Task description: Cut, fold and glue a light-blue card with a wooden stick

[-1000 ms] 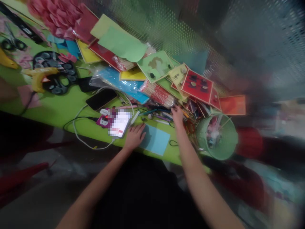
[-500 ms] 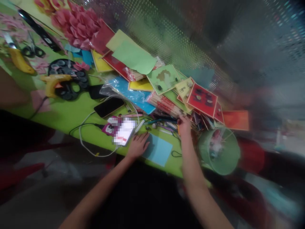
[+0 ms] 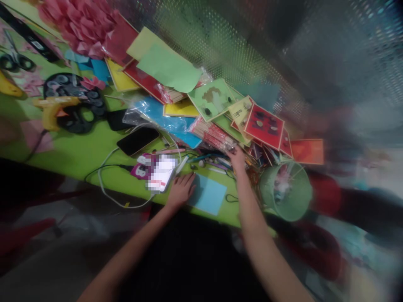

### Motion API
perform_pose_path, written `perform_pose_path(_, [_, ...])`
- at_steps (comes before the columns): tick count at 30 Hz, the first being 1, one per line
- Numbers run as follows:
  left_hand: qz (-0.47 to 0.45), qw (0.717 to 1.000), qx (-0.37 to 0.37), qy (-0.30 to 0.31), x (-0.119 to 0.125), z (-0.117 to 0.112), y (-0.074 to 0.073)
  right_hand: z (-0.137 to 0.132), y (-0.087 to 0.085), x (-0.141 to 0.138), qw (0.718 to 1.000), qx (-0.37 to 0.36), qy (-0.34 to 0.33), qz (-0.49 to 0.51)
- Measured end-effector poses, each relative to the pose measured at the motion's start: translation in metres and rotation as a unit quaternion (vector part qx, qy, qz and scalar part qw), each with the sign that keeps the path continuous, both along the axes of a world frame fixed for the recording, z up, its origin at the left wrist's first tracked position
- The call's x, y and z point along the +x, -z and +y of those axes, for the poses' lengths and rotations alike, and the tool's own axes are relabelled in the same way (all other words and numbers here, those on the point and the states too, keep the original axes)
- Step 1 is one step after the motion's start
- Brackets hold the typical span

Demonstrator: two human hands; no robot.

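Observation:
My left hand (image 3: 181,189) lies flat, fingers a little apart, at the left edge of a light blue sheet of paper (image 3: 209,195). Just left of it is a white phone (image 3: 161,173) with a lit, blurred-out screen. My right hand (image 3: 237,159) reaches into a heap of pens (image 3: 217,163), by the end of a clear packet of red-and-white sticks (image 3: 212,133). Its fingers are bent together; what they hold, if anything, is hidden. A thin dark loop (image 3: 232,198) lies between the paper and my right forearm.
Behind lie piled cards (image 3: 264,126) and a green sheet (image 3: 170,67). A green bin (image 3: 285,191) stands right of my forearm. Leftward are a dark phone (image 3: 137,140), a white cable (image 3: 103,184), a yellow glue gun (image 3: 52,111), scissors (image 3: 15,61) and pink paper flowers (image 3: 85,25).
My right hand has shifted slightly left and up along the pen heap. My left hand remains beside the blue paper. The whole view has shifted a little.

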State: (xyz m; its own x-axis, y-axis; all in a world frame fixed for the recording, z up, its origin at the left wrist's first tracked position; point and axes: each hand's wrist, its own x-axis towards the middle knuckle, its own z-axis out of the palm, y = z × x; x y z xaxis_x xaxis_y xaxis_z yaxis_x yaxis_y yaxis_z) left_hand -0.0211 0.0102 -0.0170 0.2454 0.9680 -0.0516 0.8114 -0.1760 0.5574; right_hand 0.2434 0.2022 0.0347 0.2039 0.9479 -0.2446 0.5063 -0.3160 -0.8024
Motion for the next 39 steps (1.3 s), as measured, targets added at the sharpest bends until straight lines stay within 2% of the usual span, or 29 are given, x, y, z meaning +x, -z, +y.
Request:
perform_pose_path(3, [0.002, 1.0, -0.003, -0.001, 0.0, 0.001, -0.002, 0.004, -0.001, -0.001, 0.99, 0.042, -0.032, -0.129])
perform_pose_path(7, [0.007, 1.0, -0.009, -0.004, 0.001, 0.003, -0.004, 0.004, -0.001, -0.001, 0.979, 0.076, -0.063, -0.177])
perform_pose_path(14, [0.0, 1.0, 0.007, -0.012, 0.002, 0.003, -0.005, -0.004, -0.012, 0.017, 0.991, 0.057, -0.035, -0.114])
perform_pose_path(21, [-0.009, 0.999, 0.025, -0.026, 0.005, 0.002, -0.002, -0.012, -0.016, 0.032, 0.998, 0.029, 0.006, 0.048])
perform_pose_path(27, [-0.003, 0.999, 0.04, -0.026, 0.005, 0.002, -0.004, -0.037, -0.018, 0.043, 0.992, 0.02, 0.089, 0.086])
perform_pose_path(31, [-0.004, 0.999, 0.04, -0.026, 0.005, 0.003, -0.005, -0.068, -0.042, 0.077, 0.99, 0.011, 0.137, 0.028])
perform_pose_path(36, [-0.005, 0.999, 0.043, -0.028, 0.005, 0.003, -0.006, -0.107, -0.096, 0.125, 0.986, 0.03, 0.144, -0.077])
perform_pose_path(39, [-0.007, 0.998, 0.046, -0.029, 0.006, 0.003, -0.006, -0.121, -0.125, 0.137, 0.984, 0.048, 0.141, -0.099])
